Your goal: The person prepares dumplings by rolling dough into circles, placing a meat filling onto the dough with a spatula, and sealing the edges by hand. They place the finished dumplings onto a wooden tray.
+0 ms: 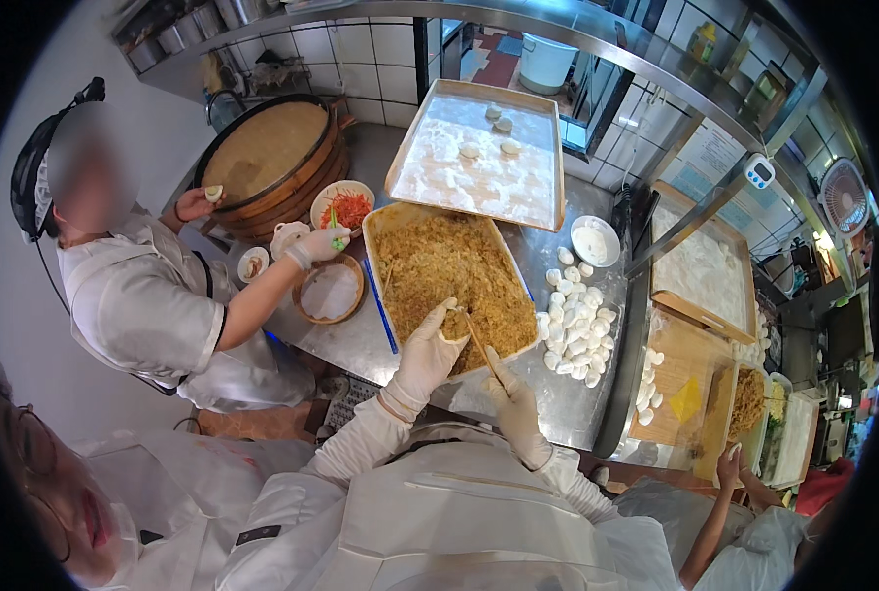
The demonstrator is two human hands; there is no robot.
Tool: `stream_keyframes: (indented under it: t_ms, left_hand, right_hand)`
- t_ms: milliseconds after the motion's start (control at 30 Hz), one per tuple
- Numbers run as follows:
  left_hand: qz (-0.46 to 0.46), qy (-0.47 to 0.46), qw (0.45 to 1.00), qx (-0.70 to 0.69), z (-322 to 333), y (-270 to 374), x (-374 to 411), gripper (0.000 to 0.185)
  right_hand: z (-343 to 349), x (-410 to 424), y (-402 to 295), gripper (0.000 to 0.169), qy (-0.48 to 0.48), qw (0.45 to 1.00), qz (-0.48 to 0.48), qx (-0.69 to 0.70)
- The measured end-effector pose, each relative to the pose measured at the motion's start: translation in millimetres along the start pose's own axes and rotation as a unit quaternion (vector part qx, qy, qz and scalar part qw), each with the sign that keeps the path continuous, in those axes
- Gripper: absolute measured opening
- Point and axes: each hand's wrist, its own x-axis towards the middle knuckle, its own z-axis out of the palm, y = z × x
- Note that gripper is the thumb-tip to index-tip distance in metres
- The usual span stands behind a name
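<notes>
A large white-rimmed tub of brown minced filling (439, 258) lies before me. Above its near part, my gloved left hand (428, 351) cups a dough wrapper with filling (453, 325). My gloved right hand (515, 399) grips a thin wooden stick or spatula (481, 345), whose tip touches the filling at the wrapper. Right of the tub is a heap of white dough pieces (578, 325) on the steel table. A bowl of white flour (595, 241) stands behind them. Beyond the tub, a floured wooden tray (476, 173) bears several round dough pieces.
At left, a co-worker (151, 281) holds a small dough piece near a round bamboo steamer (284, 177). A bowl of red shreds (345, 207) and a round basket (329, 289) stand beside the tub. Another person is close at lower left; another's hands work at right. A steel shelf (484, 11) runs overhead.
</notes>
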Motion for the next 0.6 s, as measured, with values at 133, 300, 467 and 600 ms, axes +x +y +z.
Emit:
stream_keyframes:
  t_ms: [133, 300, 467, 600]
  left_hand:
    - [-0.001, -0.013, 1.0, 0.01, -7.1, -4.6, 3.7, 0.029]
    - [0.032, -0.037, 0.995, 0.082, -8.0, -11.1, 11.6, 0.029]
    - [-0.003, -0.003, 0.98, 0.199, -16.4, -4.0, 10.0, 0.03]
    - [-0.067, -0.1, 0.984, 0.13, -8.9, 8.9, 5.4, 0.034]
  right_hand:
    - [2.7, 3.1, -15.6, 0.056, -0.003, 0.967, -0.097, -0.237]
    - [6.1, 8.0, -20.9, 0.064, -0.048, 0.917, -0.065, -0.39]
    - [-31.5, 8.8, -21.7, 0.06, -0.055, 0.946, -0.094, -0.305]
    - [-34.9, 10.7, -27.5, 0.056, -0.06, 0.936, -0.099, -0.333]
